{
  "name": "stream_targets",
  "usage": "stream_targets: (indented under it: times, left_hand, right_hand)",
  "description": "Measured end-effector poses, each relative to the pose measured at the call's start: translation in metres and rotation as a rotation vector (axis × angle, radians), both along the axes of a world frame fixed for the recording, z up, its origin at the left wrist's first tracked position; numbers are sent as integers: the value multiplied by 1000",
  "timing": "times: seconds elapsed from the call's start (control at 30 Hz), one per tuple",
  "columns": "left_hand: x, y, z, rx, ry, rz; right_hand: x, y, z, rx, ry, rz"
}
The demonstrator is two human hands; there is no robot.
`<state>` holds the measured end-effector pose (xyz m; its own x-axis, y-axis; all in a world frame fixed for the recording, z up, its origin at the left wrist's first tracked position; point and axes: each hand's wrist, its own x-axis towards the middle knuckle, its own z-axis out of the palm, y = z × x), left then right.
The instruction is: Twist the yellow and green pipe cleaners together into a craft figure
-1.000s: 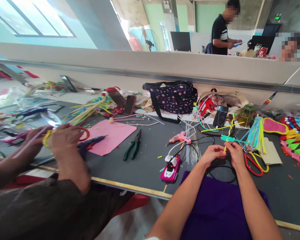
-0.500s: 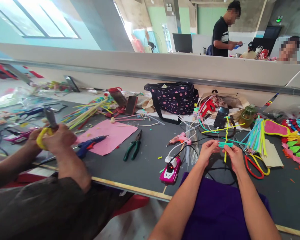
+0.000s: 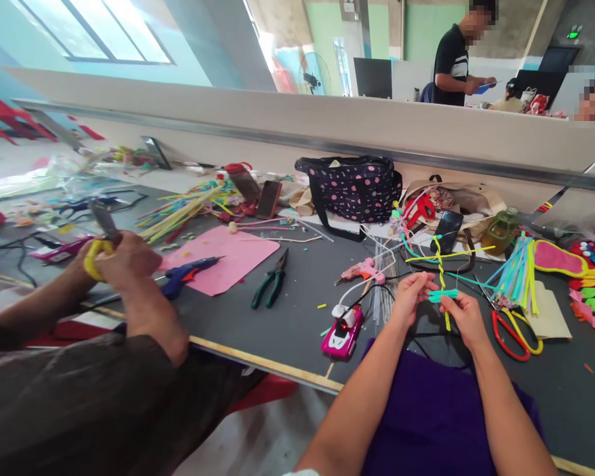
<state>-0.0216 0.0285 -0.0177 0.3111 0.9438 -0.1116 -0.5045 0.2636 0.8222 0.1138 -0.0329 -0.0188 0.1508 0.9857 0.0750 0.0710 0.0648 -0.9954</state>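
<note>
Over the table, my right hand (image 3: 462, 316) pinches a folded teal pipe cleaner (image 3: 441, 295) that lies crosswise on a twisted yellow pipe cleaner stem (image 3: 440, 261). My left hand (image 3: 412, 297) is closed, thumb and fingertips together at the teal piece's left end; the exact contact is small and hard to see. A straight yellow pipe cleaner (image 3: 469, 252) crosses the stem higher up, and a bit of teal sits at its top. Beyond my hands is a dark phone (image 3: 447, 230). To the right, scissors (image 3: 518, 334) with red and yellow handles rest beside teal and yellow pipe cleaners (image 3: 520, 274).
Left of my arms lie a magenta power strip (image 3: 343, 336), a pink glue gun (image 3: 361, 270) and green-handled pliers (image 3: 270, 284). A patterned bag (image 3: 354, 188) stands against the partition. At far left, a co-worker's hands (image 3: 123, 261) hold scissors with yellow handles.
The view has shifted slightly. My left fingers have slid a little left along the teal pipe cleaner, away from the yellow stem. My right hand keeps its pinch.
</note>
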Motion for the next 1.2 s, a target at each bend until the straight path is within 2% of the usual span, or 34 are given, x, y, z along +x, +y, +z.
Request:
stream_targets:
  times: [0.27, 0.37, 0.5, 0.6, 0.7, 0.8, 0.93, 1.1, 1.13, 1.2]
  left_hand:
    - [1, -1, 0, -16, 47, 80]
    - [2, -3, 2, 30, 60, 27]
    - [7, -8, 3, 130, 91, -109]
    - [10, -9, 1, 125, 106, -85]
    - [9, -8, -2, 58, 126, -69]
    - [10, -9, -3, 33, 156, -168]
    - [13, -14, -1, 54, 203, -224]
    - [15, -16, -1, 62, 222, -237]
    - [15, -16, -1, 58, 220, -249]
    - [15, -16, 0, 55, 220, -280]
  right_hand:
    - [-2, 0, 0, -13, 21, -17]
    - [-3, 2, -3, -20, 93, -37]
    - [-2, 3, -5, -38, 145, -44]
    - [3, 3, -4, -62, 69, -29]
    - [13, 4, -1, -16, -44, -177]
    - [20, 4, 1, 55, -14, -329]
    - [19, 4, 2, 142, -43, -366]
    - [28, 4, 2, 84, -11, -368]
    - [33, 4, 3, 96, 6, -422]
    - [48, 3, 11, 193, -42, -631]
